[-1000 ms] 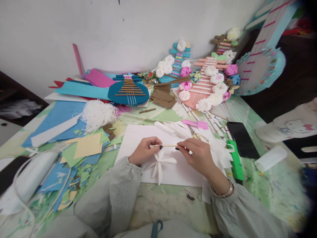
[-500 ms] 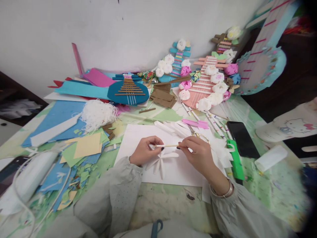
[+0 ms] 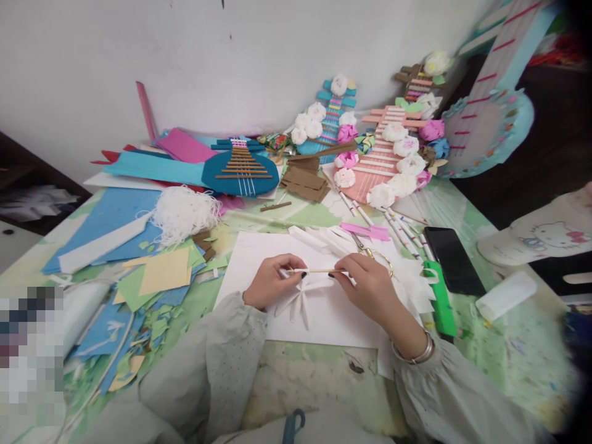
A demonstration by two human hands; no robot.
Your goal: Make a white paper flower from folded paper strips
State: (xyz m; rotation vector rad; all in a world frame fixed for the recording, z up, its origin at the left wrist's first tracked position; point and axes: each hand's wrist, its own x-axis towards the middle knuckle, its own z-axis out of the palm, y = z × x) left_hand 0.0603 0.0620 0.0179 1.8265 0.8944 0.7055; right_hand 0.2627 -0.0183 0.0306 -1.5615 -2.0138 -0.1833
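A thin wooden stick (image 3: pixel 318 271) runs level between my two hands over a sheet of white paper (image 3: pixel 250 324). My left hand (image 3: pixel 275 282) is closed, pinching the stick's left end, where a bit of white paper seems to be wrapped around it. My right hand (image 3: pixel 370 285) pinches the other end between thumb and fingers. Just below, slim white paper pieces (image 3: pixel 303 308) fan out from one point; their upper ends are partly hidden by my left hand. Folded white paper strips (image 3: pixel 314 240) and gold-handled scissors (image 3: pixel 370 251) lie behind my right hand.
To the right lie a green tool (image 3: pixel 441 302), a black phone (image 3: pixel 453 259), markers (image 3: pixel 402 233) and a white cup (image 3: pixel 539 231). Paper scraps (image 3: pixel 161 271) and white string (image 3: pixel 185 213) are on the left. Decorated paper lutes (image 3: pixel 379 160) stand along the wall.
My right hand has shifted slightly and its fingers have rolled a little on the stick. The fanned paper pieces hang at a slightly different angle. A pixelated patch covers the lower left corner.
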